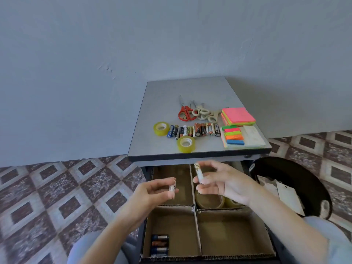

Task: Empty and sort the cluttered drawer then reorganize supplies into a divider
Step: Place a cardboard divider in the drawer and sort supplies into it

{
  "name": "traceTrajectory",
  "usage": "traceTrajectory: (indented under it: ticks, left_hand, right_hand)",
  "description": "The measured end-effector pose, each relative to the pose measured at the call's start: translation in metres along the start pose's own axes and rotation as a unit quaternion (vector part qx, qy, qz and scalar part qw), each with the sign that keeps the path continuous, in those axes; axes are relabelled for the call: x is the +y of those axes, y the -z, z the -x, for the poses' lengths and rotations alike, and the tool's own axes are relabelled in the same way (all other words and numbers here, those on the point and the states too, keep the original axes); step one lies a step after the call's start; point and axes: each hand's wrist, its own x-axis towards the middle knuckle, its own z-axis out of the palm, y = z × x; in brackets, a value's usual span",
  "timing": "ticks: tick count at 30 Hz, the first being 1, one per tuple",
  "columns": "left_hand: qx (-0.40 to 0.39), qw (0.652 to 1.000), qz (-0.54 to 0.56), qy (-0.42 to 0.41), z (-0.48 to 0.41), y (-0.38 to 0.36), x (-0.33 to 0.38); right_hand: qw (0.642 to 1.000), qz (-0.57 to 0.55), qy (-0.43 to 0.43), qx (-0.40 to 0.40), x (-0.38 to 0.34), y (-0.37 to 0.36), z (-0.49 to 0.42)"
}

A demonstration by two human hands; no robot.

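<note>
Stored batteries [159,244] lay crosswise in the 7 o'clock cell of the divider [198,233]. My left hand [150,195] pinched a battery [172,191], axis upright, at 12 o'clock of that cell and nearer. My right hand [222,180] pinched a second battery [198,173] at 1 o'clock.

Both forearms reach forward, grips apart.
The left grip [154,191] pinches a small battery [172,190]; the right grip [222,180] pinches a stained battery [198,173], fingers loosely spread.
</note>
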Motion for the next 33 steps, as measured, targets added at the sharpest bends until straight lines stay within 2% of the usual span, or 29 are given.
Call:
traceTrajectory:
  ticks: [2, 4, 7, 9, 12, 15, 17, 21, 24, 27, 33]
  left_hand:
    - [0.029, 0.998, 0.04, 0.034, 0.008, -0.002, -0.02]
    - [0.054, 0.997, 0.027, 0.055, 0.013, -0.001, -0.031]
    - [0.03, 0.992, -0.091, 0.081, 0.014, 0.001, -0.038]
    - [0.013, 0.971, -0.217, 0.101, 0.011, 0.005, -0.042]
    - [-0.018, 0.907, -0.411, 0.092, -0.003, 0.005, -0.05]
    - [-0.068, 0.764, -0.64, 0.046, -0.015, -0.004, -0.062]
    - [-0.11, 0.697, -0.708, 0.038, -0.016, -0.011, -0.073]
    - [-0.126, 0.625, -0.77, 0.017, -0.018, -0.011, -0.082]
    - [-0.134, 0.586, -0.799, -0.007, -0.02, -0.009, -0.082]
    - [-0.146, 0.565, -0.812, -0.008, -0.021, -0.007, -0.083]
    - [-0.161, 0.544, -0.823, -0.005, -0.022, -0.01, -0.081]
  right_hand:
    - [1.0, 0.006, -0.021, 0.007, 0.021, -0.001, -0.001]
    - [0.999, -0.002, -0.027, 0.021, 0.038, 0.0, -0.003]
    - [0.998, 0.036, -0.032, 0.051, 0.056, 0.003, -0.006]
    - [0.996, 0.06, -0.034, 0.063, 0.064, 0.004, -0.008]
    - [0.994, 0.068, -0.038, 0.072, 0.072, 0.004, -0.01]
    - [0.994, 0.065, -0.046, 0.074, 0.076, 0.007, -0.011]
    - [0.994, 0.067, -0.05, 0.073, 0.078, 0.009, -0.01]
    - [0.993, 0.071, -0.052, 0.074, 0.079, 0.015, -0.008]
    - [0.994, 0.06, -0.06, 0.073, 0.081, 0.021, -0.007]
    - [0.994, 0.054, -0.068, 0.073, 0.082, 0.023, -0.006]
    - [0.992, 0.076, -0.074, 0.07, 0.088, 0.025, -0.008]
